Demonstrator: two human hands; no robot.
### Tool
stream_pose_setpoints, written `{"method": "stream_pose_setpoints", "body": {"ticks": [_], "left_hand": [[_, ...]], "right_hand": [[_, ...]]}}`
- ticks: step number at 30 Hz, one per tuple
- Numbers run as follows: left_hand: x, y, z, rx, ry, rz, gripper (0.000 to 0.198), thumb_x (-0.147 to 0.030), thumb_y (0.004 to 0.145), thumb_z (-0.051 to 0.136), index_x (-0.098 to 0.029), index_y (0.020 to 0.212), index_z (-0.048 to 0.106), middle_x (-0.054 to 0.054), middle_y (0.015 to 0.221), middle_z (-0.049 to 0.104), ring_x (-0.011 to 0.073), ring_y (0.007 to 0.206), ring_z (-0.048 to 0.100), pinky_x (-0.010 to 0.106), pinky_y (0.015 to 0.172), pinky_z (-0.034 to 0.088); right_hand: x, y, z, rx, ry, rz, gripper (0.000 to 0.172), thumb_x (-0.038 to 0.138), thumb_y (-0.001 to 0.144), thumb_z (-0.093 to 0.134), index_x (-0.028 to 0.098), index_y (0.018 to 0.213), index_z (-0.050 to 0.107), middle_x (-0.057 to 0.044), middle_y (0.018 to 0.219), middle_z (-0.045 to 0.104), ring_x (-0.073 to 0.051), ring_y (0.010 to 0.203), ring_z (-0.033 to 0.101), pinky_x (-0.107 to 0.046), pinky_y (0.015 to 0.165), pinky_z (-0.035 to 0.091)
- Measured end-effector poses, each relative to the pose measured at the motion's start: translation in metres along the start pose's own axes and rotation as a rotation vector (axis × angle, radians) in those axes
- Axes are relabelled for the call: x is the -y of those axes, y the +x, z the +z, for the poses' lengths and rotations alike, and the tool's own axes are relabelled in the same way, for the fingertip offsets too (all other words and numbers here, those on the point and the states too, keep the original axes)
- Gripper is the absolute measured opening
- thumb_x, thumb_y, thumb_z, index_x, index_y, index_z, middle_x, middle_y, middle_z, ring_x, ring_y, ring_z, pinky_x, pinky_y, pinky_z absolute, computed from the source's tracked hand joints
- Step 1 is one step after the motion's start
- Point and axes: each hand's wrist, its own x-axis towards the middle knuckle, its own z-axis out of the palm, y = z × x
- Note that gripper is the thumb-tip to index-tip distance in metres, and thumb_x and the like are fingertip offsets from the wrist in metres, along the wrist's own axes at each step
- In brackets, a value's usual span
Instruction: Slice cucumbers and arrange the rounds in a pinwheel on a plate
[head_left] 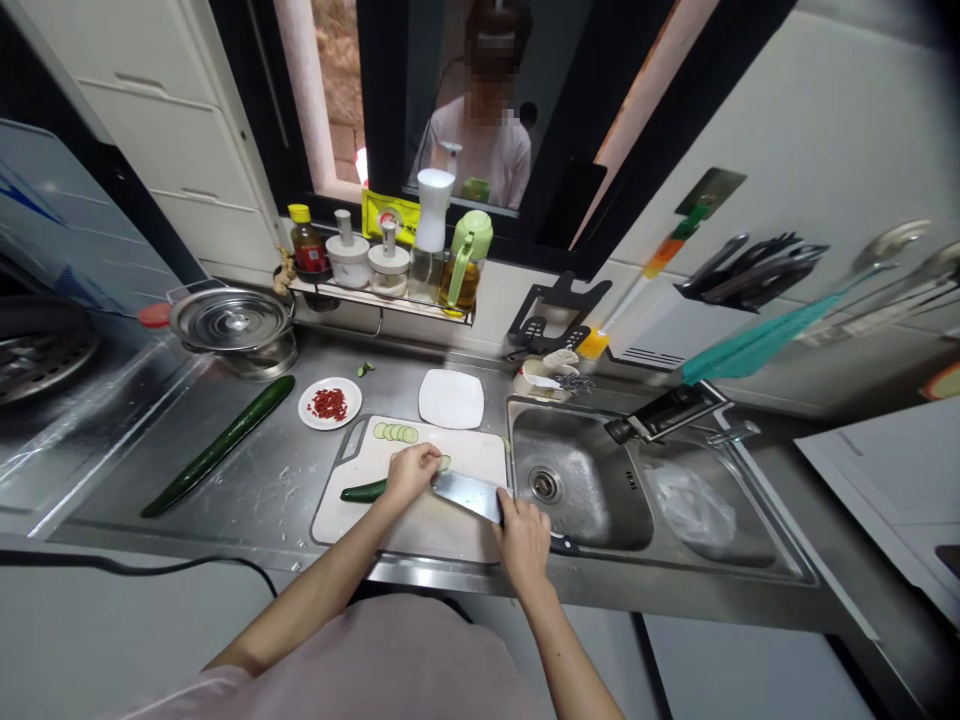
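A white cutting board (465, 530) with a grey edge lies on the steel counter. On its left part rests a dark green cucumber piece (363, 492), partly behind my left hand (412, 470). My left fingers are pinched together beside a pale cucumber slice (445, 463); whether they grip it is too small to tell. A short row of cucumber slices (395, 432) lies near the board's top left. My right hand (523, 535) is wrapped round the handle of a cleaver (469, 494), whose broad blade points left over the board, its tip close to my left fingertips.
Behind the board are a white square plate (451, 398) and a small plate (307, 408) of red bits. A whole cucumber (217, 447) lies left. The sink (592, 500) is right. A lidded steel pot (238, 322) and a bottle shelf (382, 300) stand behind.
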Motion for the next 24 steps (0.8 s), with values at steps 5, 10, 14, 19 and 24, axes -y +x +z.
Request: {"method": "stream_pose_setpoints", "body": {"ticks": [5, 10, 14, 19, 24], "left_hand": [[0.02, 0.028, -0.004, -0.03, 0.105, -0.237, 0.015, -0.03, 0.082, 0.06, -0.026, 0.092, 0.07, -0.001, 0.088, 0.073, 0.0176, 0.087, 0.064, 0.032, 0.086, 0.038], [0.036, 0.051, -0.003, -0.033, 0.196, -0.289, 0.016, -0.031, 0.084, 0.057, -0.027, 0.092, 0.069, 0.0, 0.092, 0.074, 0.0199, 0.094, 0.063, 0.033, 0.087, 0.035], [0.044, 0.061, -0.001, -0.034, 0.252, -0.278, 0.018, -0.029, 0.083, 0.056, -0.026, 0.095, 0.069, 0.002, 0.091, 0.074, 0.0224, 0.095, 0.062, 0.035, 0.087, 0.034], [0.05, 0.066, -0.001, -0.06, 0.328, -0.24, 0.02, -0.027, 0.083, 0.055, -0.025, 0.096, 0.069, 0.004, 0.09, 0.073, 0.0247, 0.095, 0.062, 0.038, 0.088, 0.033], [0.052, 0.068, 0.002, -0.095, 0.378, -0.212, 0.017, -0.027, 0.081, 0.056, -0.023, 0.09, 0.07, 0.007, 0.096, 0.071, 0.026, 0.098, 0.06, 0.038, 0.088, 0.035]], "right_hand": [[-0.01, -0.003, 0.008, -0.02, 0.015, 0.059, 0.044, 0.023, 0.088, 0.056, 0.023, 0.132, 0.053, -0.009, 0.107, 0.066, -0.024, 0.102, 0.056, -0.032, 0.083, 0.031], [-0.011, -0.004, 0.01, -0.004, 0.025, 0.083, 0.044, 0.024, 0.087, 0.055, 0.024, 0.131, 0.055, -0.01, 0.108, 0.067, -0.024, 0.103, 0.056, -0.032, 0.083, 0.032], [-0.011, -0.004, 0.009, 0.013, 0.038, 0.099, 0.044, 0.024, 0.087, 0.055, 0.024, 0.13, 0.056, -0.01, 0.109, 0.067, -0.024, 0.102, 0.057, -0.032, 0.084, 0.033], [-0.013, -0.003, 0.011, 0.026, 0.055, 0.109, 0.043, 0.024, 0.087, 0.055, 0.024, 0.13, 0.056, -0.009, 0.109, 0.067, -0.024, 0.103, 0.057, -0.032, 0.086, 0.033], [-0.012, -0.001, 0.012, 0.039, 0.077, 0.113, 0.044, 0.024, 0.086, 0.056, 0.024, 0.13, 0.056, -0.009, 0.109, 0.067, -0.023, 0.103, 0.057, -0.032, 0.086, 0.033]]}}
